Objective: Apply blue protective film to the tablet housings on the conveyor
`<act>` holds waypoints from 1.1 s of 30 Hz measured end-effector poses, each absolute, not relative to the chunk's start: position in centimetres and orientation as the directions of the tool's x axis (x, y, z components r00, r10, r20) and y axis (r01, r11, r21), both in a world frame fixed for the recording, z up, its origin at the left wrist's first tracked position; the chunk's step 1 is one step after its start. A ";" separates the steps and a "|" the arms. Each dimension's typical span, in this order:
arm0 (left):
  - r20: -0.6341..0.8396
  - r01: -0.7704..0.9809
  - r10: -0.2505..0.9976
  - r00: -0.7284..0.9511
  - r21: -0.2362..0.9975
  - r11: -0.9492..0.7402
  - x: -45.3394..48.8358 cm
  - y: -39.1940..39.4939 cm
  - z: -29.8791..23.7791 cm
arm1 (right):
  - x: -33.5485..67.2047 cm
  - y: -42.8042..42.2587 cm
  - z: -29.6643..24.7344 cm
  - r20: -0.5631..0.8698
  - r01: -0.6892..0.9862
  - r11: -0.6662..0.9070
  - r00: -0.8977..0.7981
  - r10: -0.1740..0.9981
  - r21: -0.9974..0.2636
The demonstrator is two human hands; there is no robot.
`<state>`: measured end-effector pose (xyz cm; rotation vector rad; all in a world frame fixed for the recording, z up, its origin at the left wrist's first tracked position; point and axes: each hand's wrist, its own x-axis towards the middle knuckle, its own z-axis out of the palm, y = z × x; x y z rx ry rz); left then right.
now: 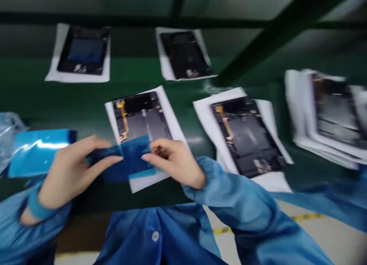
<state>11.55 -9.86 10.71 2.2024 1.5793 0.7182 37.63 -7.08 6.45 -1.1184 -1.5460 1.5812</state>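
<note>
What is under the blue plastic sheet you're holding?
The translucent blue plastic film covers the lower end of a dark opened device panel on white paper. That covered end is hidden.

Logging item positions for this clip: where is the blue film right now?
In the head view, the blue film is left of centre, pinched between the left hand and right hand, over the near end of the nearest panel.

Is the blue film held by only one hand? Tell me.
No, the left hand and the right hand both pinch the blue film above an open device.
</note>
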 end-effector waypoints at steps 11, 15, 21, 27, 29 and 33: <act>0.198 0.729 0.945 0.259 0.602 -0.326 12.3 -8.0 7.2 | 40.6 -2.5 5.9 -0.327 0.213 -0.286 -0.187 0.926 -0.934; 0.036 0.587 0.707 0.706 0.528 -0.613 11.8 -8.5 6.2 | 41.2 -0.2 5.4 -0.408 0.157 -0.386 -0.141 0.902 -0.909; 0.160 0.502 0.684 0.712 0.565 -0.655 11.9 -9.7 4.3 | 40.4 0.2 5.4 -0.401 0.240 -0.362 -0.142 0.905 -0.901; 0.205 0.467 0.642 0.738 0.531 -0.707 11.4 -10.5 3.7 | 41.3 -2.0 4.5 -0.366 0.271 -0.332 -0.084 0.927 -0.903; 0.210 0.509 0.659 0.722 0.485 -0.712 11.3 -10.5 3.7 | 41.6 -2.6 4.4 -0.360 0.316 -0.322 -0.070 0.930 -0.892; 0.198 0.534 0.673 0.713 0.469 -0.703 11.3 -10.5 3.7 | 41.7 -2.8 4.8 -0.344 0.387 -0.292 -0.071 0.936 -0.875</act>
